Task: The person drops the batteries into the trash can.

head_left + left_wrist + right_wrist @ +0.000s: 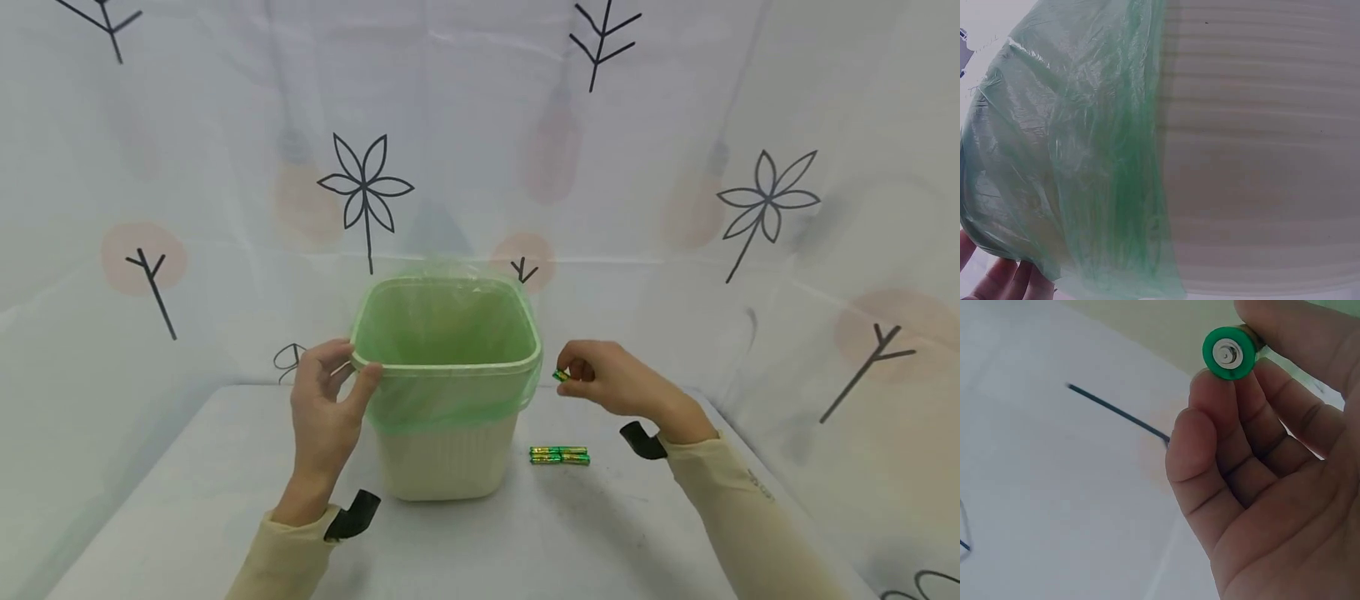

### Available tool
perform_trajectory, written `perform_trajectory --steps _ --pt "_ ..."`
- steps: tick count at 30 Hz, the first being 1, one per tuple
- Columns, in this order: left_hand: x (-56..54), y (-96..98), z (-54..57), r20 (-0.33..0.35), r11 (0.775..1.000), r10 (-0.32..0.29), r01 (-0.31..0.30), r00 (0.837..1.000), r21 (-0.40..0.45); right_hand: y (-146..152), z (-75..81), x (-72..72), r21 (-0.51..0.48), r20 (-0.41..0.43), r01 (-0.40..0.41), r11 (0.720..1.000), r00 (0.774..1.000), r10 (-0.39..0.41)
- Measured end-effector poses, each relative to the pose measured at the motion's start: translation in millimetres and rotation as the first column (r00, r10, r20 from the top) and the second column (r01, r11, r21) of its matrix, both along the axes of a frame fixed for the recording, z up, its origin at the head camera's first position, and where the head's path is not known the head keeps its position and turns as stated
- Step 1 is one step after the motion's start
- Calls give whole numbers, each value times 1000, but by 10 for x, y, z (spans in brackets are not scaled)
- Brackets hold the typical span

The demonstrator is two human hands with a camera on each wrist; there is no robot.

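Note:
A cream-coloured trash bin (450,462) stands upright on the white table, lined with a thin green bag (442,404) folded down over its rim. At the bin's left front corner, my left hand (326,417) grips the bagged rim, thumb over the front edge and fingers at the side. My right hand (618,383) is raised just right of the bin and pinches a battery (1229,353) between thumb and fingertips. The battery's green end with its metal button shows in the right wrist view. Below that hand, several green-and-gold batteries (559,456) lie side by side on the table.
The white table (600,542) carries the bin and the batteries. Behind and at both sides hangs a pale cloth (465,117) printed with black flowers and twigs. A black strap piece (643,440) sits on the right wrist, another (354,515) on the left.

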State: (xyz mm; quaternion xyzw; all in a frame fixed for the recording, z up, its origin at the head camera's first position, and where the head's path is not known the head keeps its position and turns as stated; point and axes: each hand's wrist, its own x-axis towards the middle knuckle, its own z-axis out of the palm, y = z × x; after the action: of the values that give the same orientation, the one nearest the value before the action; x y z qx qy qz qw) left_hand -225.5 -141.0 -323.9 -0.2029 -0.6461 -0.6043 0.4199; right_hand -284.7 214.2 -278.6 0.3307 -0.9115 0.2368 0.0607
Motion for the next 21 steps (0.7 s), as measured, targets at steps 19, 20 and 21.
perform_trajectory --steps 19,20,21 --pt "9 5 1 1 1000 6 -6 1000 -2 -650 831 -79 -2 -146 -146 989 979 144" --pt "3 3 -2 -2 1000 3 -3 1000 0 -698 834 -89 6 -146 -152 988 978 151" --pt "-2 2 -3 -3 1000 4 -4 1000 0 -748 837 -99 11 -142 -159 987 977 159"
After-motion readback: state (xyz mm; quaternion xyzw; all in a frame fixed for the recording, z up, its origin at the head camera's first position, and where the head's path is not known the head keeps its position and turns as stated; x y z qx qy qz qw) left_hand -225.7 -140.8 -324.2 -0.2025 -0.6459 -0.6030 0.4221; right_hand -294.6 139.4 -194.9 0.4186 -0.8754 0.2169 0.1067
